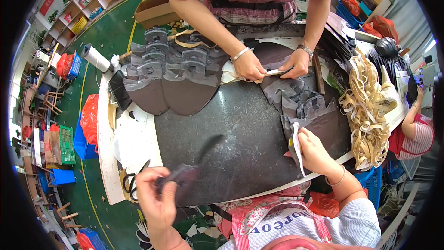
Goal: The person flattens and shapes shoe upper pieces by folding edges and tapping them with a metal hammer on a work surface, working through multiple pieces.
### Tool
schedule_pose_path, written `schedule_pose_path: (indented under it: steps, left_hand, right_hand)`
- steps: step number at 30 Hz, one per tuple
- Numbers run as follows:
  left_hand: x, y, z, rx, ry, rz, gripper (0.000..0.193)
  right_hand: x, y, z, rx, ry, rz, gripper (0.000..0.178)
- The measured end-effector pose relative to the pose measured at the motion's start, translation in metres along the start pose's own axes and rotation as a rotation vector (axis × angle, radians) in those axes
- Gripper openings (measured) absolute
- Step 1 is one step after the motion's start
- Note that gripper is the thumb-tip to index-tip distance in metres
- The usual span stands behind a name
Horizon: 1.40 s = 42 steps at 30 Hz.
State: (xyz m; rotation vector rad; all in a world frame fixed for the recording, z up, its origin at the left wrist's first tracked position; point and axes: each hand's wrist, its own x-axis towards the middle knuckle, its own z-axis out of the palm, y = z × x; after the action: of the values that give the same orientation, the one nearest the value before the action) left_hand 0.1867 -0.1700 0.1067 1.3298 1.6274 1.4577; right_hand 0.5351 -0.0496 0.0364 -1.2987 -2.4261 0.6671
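Note:
My left hand (155, 193) grips a dark grey cut piece (187, 174) with a long thin tail, held over the near-left edge of the dark worktop (240, 125). My right hand (313, 152) pinches a narrow pale strip (296, 148) and presses it against a dark grey shoe-upper piece (319, 115) lying on the right of the worktop. Across the table a person in a pink apron holds another pale strip (273, 72) with both hands (273, 65) on a dark piece.
Stacks of dark grey uppers (171, 71) lie at the far left of the worktop. A pile of pale strips (367, 111) sits at the right edge. Scissors (132, 181) rest on the white board near my left hand. Another person (416, 129) works at far right.

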Motion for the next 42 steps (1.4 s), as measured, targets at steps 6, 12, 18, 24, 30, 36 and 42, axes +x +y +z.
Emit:
schedule_pose_path:
  steps: [6, 12, 18, 24, 30, 36, 42]
  left_hand:
    - [-0.032, -0.049, 0.085, -0.064, -0.338, -0.274, 0.026]
    - [-0.035, -0.096, 0.128, 0.505, -0.283, 0.177, 0.033]
    - [0.003, -0.100, 0.121, 0.425, -0.504, 0.229, 0.036]
    - [0.028, -0.104, 0.128, 0.246, -0.755, 0.069, 0.030]
    - [0.034, -0.110, 0.131, 0.364, -0.782, 0.294, 0.025]
    - [0.044, -0.121, 0.126, 0.362, -0.804, 0.439, 0.024]
    - [0.055, -0.131, 0.124, 0.431, -0.822, 0.763, 0.025]
  right_hand:
    - [0.008, -0.051, -0.051, 0.207, -0.004, -0.177, 0.027]
    - [0.012, -0.042, -0.018, 0.255, -0.197, -0.098, 0.019]
    - [0.014, -0.037, 0.004, 0.217, -0.243, -0.226, 0.028]
    - [0.011, -0.029, 0.024, 0.323, -0.327, -0.180, 0.029]
    - [0.014, -0.026, 0.035, 0.300, -0.396, -0.125, 0.035]
    - [0.020, -0.030, 0.037, 0.293, -0.407, -0.042, 0.029]
    - [0.027, -0.030, 0.035, 0.333, -0.396, -0.007, 0.018]
